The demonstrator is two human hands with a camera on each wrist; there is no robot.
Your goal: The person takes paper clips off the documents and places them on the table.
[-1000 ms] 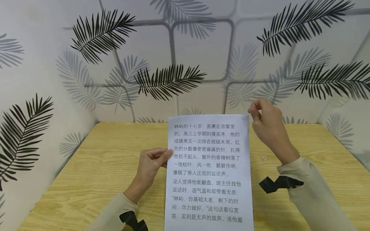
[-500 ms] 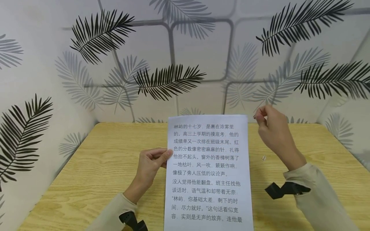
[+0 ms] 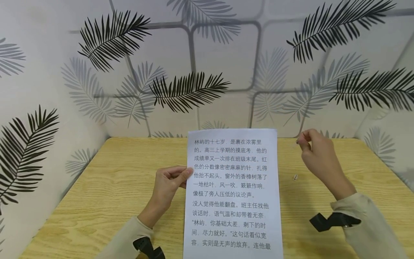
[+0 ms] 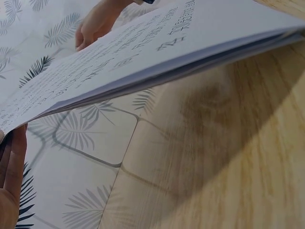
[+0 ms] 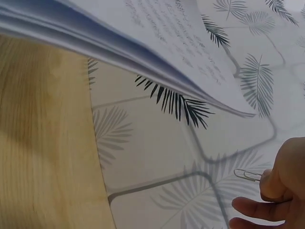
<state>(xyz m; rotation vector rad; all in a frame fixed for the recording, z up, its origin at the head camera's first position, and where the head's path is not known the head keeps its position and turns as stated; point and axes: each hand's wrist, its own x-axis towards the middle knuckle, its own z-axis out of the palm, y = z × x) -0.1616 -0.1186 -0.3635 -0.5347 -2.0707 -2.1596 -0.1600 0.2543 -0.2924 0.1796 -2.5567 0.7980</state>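
Observation:
Several printed sheets of paper (image 3: 231, 198) stand tilted up in the middle of the head view, their edges layered in both wrist views. My left hand (image 3: 168, 185) pinches the stack's left edge, thumb in front and fingers behind. Beyond the stack's upper right corner, my right hand (image 3: 318, 158) is apart from the paper. Between its thumb and forefinger it pinches a metal paper clip (image 5: 247, 175), whose looped end sticks out in the right wrist view. The lower end of the stack runs out of the head view.
On the wood-grain table (image 3: 123, 190), right of the paper, lies a small pale object (image 3: 295, 177) resembling another paper clip. A leaf-patterned wall (image 3: 226, 64) stands behind the table's far edge. Black straps (image 3: 336, 220) circle both sleeves.
My right hand has moved right and down, away from the sheets' upper right corner, with the paper clip. The left hand and the sheets have stayed nearly still.

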